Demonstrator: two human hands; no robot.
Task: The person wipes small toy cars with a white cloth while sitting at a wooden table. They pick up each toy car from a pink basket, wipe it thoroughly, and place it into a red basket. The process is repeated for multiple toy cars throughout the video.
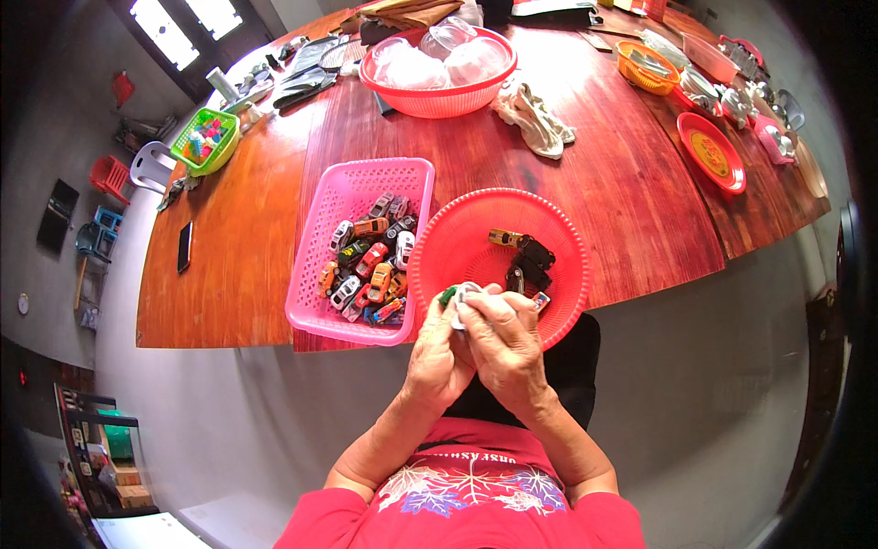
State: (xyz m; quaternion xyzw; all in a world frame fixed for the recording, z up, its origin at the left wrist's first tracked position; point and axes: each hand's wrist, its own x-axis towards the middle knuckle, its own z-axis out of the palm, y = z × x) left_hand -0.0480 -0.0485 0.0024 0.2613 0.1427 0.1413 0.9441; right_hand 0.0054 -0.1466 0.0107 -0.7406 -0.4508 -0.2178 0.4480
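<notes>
My left hand (435,364) and my right hand (508,352) meet over the near rim of a round red basket (565,215). Pinched in my left fingers is a small green thing (447,296), perhaps a toy car, mostly hidden. The right fingers press a crumpled white cloth (465,292) against it. Inside the round basket lie a gold toy car (505,238) and several dark toy vehicles (532,261). To the left stands a pink rectangular basket (315,210) holding many small toy cars (371,260) in several colours.
A red basket of clear plastic pieces (439,102) stands farther back, with a pale cloth (535,121) beside it. At left are a phone (185,247) and a green basket of coloured blocks (224,154). A red plate (712,154) and an orange basket (647,69) sit at right.
</notes>
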